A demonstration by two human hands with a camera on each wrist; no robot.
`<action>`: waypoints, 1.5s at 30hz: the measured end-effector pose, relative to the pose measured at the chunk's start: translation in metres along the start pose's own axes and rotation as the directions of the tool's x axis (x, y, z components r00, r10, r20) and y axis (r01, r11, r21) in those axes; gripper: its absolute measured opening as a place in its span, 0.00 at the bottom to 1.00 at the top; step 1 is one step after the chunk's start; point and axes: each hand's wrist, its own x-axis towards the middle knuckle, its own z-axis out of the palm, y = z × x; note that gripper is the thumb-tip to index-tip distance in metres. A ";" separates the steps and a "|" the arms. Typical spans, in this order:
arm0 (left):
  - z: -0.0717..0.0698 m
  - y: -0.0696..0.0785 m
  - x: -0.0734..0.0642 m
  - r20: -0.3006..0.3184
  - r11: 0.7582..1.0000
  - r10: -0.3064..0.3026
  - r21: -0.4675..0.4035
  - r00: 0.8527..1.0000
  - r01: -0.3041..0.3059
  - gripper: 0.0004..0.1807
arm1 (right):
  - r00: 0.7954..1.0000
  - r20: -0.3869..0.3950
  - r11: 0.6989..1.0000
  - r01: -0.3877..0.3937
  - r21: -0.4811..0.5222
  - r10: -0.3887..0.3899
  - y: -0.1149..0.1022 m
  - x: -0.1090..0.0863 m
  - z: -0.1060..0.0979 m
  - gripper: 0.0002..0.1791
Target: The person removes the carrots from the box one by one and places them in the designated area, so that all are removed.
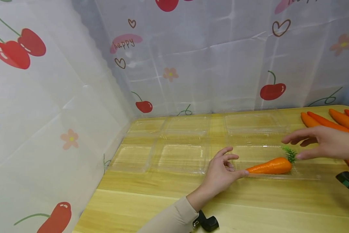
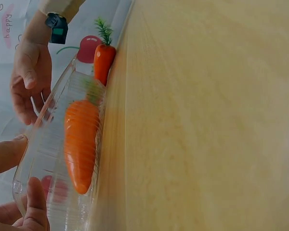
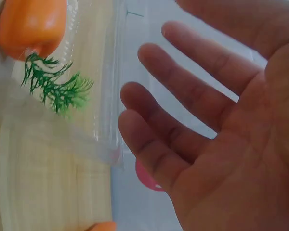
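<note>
An orange carrot point(image 1: 272, 166) with green leafy tops point(image 1: 289, 154) lies in a clear plastic box point(image 2: 62, 79), along its near side. My left hand point(image 1: 221, 173) holds the near left corner of that box. Its thumb point(image 2: 36, 202) lies at the near wall, close to the carrot's pointed tip, and another finger point(image 2: 12, 151) is at the rim. My right hand point(image 1: 323, 142) hovers by the box's right end, beside the leafy tops. In the right wrist view its fingers point(image 3: 192, 91) are spread and only slightly bent, with nothing in them.
More clear plastic containers stand to the left, such as one near the middle point(image 1: 181, 157) and one behind point(image 1: 189, 124). Several loose carrots point(image 1: 346, 121) lie at the table's right end. A curtain with printed cherries point(image 1: 191, 64) hangs along the back and left.
</note>
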 end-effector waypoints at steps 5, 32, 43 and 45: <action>0.000 0.001 0.000 0.000 1.000 0.002 -0.002 1.000 -0.002 0.26 | 0.995 0.101 0.998 0.021 0.053 -0.026 0.000 0.009 -0.001 0.28; -0.001 0.002 -0.001 -0.007 1.000 -0.014 -0.017 1.000 0.013 0.26 | 0.937 0.324 0.985 0.083 0.149 -0.128 0.000 0.039 0.019 0.29; 0.000 0.001 0.000 -0.010 1.000 -0.009 -0.004 1.000 0.009 0.26 | 0.904 0.402 0.978 0.065 0.200 -0.142 -0.005 0.050 0.026 0.30; 0.000 0.001 0.000 -0.011 1.000 -0.008 -0.006 1.000 0.008 0.26 | 0.898 0.416 0.974 0.055 0.221 -0.145 -0.004 0.051 0.028 0.32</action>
